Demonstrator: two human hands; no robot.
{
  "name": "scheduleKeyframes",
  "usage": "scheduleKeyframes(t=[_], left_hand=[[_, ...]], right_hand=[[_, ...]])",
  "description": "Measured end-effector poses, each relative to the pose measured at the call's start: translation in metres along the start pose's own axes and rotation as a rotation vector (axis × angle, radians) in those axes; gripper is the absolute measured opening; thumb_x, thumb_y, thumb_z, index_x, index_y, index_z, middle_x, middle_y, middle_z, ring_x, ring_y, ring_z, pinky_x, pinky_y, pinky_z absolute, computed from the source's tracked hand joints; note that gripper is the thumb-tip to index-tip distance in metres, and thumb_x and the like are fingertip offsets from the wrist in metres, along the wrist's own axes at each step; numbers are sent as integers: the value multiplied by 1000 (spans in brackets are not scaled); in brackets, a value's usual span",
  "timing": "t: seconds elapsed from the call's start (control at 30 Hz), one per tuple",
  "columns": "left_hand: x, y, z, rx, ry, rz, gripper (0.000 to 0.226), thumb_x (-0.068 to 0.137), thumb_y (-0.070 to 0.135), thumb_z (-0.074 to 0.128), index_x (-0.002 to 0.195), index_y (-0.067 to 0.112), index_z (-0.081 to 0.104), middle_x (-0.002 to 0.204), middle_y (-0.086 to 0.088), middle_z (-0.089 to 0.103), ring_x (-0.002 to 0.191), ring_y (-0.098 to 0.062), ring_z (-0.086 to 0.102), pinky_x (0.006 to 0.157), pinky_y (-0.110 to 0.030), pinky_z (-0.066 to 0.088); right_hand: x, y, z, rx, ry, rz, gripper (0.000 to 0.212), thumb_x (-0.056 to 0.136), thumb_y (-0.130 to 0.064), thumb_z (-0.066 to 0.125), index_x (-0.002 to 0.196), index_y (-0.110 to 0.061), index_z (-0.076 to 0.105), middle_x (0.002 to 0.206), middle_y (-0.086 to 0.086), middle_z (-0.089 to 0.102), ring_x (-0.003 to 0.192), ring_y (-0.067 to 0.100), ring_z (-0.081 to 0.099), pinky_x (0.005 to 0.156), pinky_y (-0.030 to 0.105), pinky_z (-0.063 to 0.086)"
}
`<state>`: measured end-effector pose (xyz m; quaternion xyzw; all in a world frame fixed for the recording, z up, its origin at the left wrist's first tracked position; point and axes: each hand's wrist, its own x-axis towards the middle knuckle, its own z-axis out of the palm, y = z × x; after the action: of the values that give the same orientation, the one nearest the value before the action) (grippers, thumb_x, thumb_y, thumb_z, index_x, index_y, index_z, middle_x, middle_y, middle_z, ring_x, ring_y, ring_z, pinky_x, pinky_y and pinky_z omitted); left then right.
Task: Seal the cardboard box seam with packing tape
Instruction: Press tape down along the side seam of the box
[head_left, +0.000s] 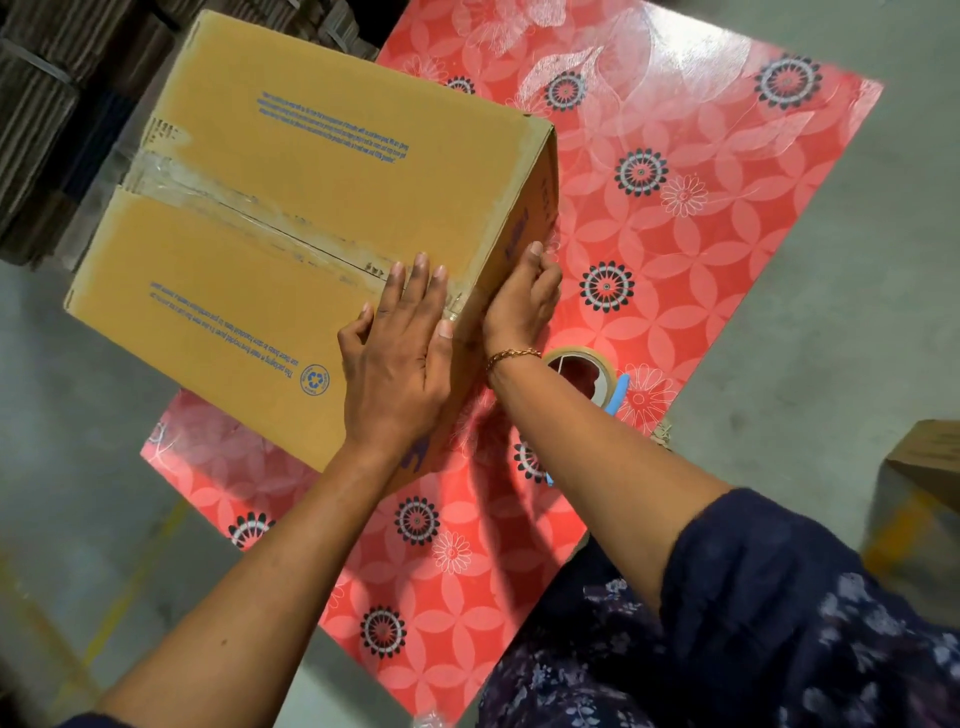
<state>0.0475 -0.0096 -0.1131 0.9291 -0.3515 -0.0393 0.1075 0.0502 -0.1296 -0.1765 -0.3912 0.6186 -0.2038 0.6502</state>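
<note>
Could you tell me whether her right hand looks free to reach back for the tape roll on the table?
Probably yes. The right hand lies open on the box side, and the tape roll sits on the table just beside its wrist, with nothing between them.

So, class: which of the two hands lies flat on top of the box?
The left hand, palm down on the box top; the right hand presses its side.

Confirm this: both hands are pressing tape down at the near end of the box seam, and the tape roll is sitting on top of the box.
Not quite. The head view shows the left hand and right hand pressing tape at the near end of the box seam, but the tape roll lies on the red floral table beside the box, not on top.
</note>
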Motion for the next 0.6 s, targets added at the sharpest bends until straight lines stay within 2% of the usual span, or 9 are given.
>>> scheduleKeyframes(t=[0.07, 0.13, 0.27, 0.4, 0.6], left_hand=[[-1, 0, 0, -7, 2, 1, 52, 104, 33, 33, 156, 31, 33, 167, 10, 26, 156, -5, 15, 113, -37, 20], [-1, 1, 0, -16, 3, -2, 52, 104, 33, 34, 156, 31, 34, 167, 9, 26, 156, -6, 15, 114, -39, 20], [-2, 3, 0, -18, 11, -8, 52, 104, 31, 35, 155, 30, 36, 167, 7, 27, 155, -6, 16, 115, -42, 21], [0, 2, 3, -15, 16, -10, 53, 102, 30, 36, 155, 29, 38, 166, 5, 29, 155, -8, 18, 115, -45, 23], [4, 2, 4, 7, 18, -24, 53, 102, 30, 35, 155, 28, 38, 166, 5, 28, 155, -9, 19, 114, -47, 24]], right_hand=[[-5, -8, 2, 131, -33, 233, 66, 94, -67, 31, 138, -22, 52, 144, 11, 53, 136, 33, 46, 113, 51, 34], [-11, -17, 8, 138, -60, 318, 71, 93, -70, 29, 141, -23, 50, 149, 13, 47, 140, 34, 40, 116, 53, 29], [-11, -18, 17, 80, 26, 309, 57, 98, -64, 33, 132, -24, 55, 140, 13, 49, 135, 33, 39, 114, 49, 26], [-7, -11, 19, 62, 37, 297, 57, 96, -67, 31, 134, -30, 53, 141, 9, 49, 136, 31, 36, 114, 48, 24], [-5, -14, 20, 62, 59, 305, 49, 96, -65, 33, 123, -33, 57, 134, 4, 53, 131, 27, 42, 105, 42, 23]])
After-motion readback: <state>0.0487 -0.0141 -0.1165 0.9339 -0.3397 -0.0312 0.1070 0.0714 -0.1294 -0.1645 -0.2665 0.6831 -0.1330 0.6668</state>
